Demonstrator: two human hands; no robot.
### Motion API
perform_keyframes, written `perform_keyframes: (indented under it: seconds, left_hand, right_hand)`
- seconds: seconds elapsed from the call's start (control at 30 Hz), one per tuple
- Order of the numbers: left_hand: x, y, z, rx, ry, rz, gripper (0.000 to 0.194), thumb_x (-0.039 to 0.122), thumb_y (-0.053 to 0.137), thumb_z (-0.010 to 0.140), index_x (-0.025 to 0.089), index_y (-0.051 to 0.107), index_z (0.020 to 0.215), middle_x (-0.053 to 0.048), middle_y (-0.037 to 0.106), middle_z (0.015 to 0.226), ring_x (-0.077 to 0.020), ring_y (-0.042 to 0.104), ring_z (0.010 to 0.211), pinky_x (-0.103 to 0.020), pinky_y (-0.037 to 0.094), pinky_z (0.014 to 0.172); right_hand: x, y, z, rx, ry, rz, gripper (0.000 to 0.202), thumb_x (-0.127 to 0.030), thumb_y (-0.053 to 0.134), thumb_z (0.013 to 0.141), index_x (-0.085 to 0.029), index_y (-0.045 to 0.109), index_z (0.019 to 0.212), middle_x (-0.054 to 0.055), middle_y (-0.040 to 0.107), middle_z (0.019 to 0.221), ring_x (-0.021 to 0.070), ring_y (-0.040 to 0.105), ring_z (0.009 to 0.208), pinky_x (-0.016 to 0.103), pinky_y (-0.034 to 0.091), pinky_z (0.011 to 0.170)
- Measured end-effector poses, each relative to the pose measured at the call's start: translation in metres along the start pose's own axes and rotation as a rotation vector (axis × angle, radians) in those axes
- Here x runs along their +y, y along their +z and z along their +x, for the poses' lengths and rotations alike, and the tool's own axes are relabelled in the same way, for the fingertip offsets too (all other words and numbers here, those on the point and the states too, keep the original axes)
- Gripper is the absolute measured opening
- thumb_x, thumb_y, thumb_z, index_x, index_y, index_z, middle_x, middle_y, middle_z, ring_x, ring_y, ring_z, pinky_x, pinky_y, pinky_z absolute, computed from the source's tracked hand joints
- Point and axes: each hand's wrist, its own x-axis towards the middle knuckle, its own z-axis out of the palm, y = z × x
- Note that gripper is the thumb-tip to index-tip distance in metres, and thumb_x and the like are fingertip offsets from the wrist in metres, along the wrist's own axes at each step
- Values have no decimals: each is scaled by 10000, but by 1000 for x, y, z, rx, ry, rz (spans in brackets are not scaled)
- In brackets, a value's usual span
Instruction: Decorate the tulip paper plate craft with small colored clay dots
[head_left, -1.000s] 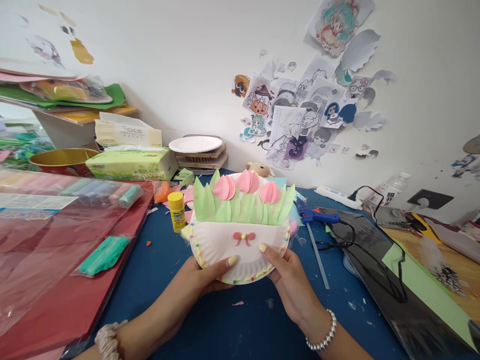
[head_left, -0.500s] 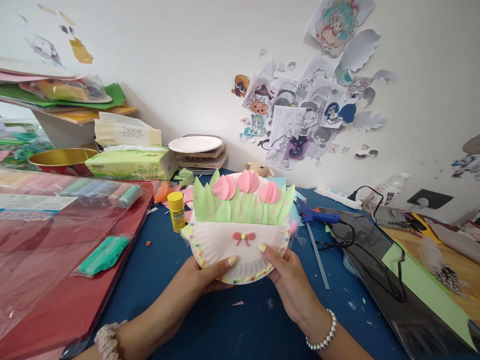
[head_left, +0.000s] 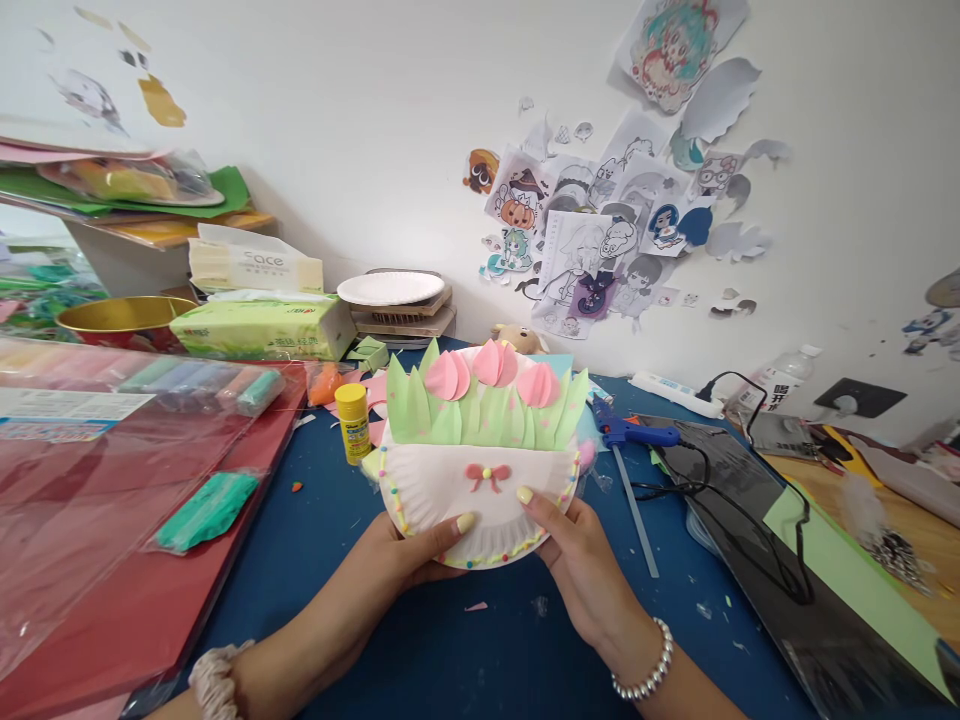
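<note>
Between my two hands is a paper plate flower basket (head_left: 442, 487), held upright with its front toward me. Pink paper tulips (head_left: 495, 364) and green paper leaves (head_left: 450, 425) rise from its folded white half. A pink bow (head_left: 487, 475) with a yellow centre sits on the front, and coloured dots line the rim. My left hand (head_left: 420, 552) grips the lower left edge, thumb on the front. The lower right edge is pinched by my right hand (head_left: 566, 540), its thumb near the bow. My other fingers are partly hidden behind the plate.
A yellow glue stick (head_left: 352, 424) stands left of the basket. On the right lie a blue glue gun (head_left: 637, 432) with its cord and a black board (head_left: 750, 520). Red sheets (head_left: 247, 480) carry a teal clay pack (head_left: 208, 511). Tissue packs (head_left: 262, 325) and a white plate (head_left: 390, 288) are behind.
</note>
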Motion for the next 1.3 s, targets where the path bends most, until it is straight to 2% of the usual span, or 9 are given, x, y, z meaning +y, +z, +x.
perform_keyframes:
  seconds: [1.3]
  left_hand:
    - [0, 0, 0, -5, 1, -8, 605, 331, 707, 674, 145, 503, 1212, -108, 649, 1113, -278, 610, 995, -367, 518, 845]
  right_hand:
    - [0, -1, 0, -4, 2, 6, 386, -331, 719, 658, -180, 653, 1007, 47, 704, 903, 185, 636, 806, 288, 492, 688]
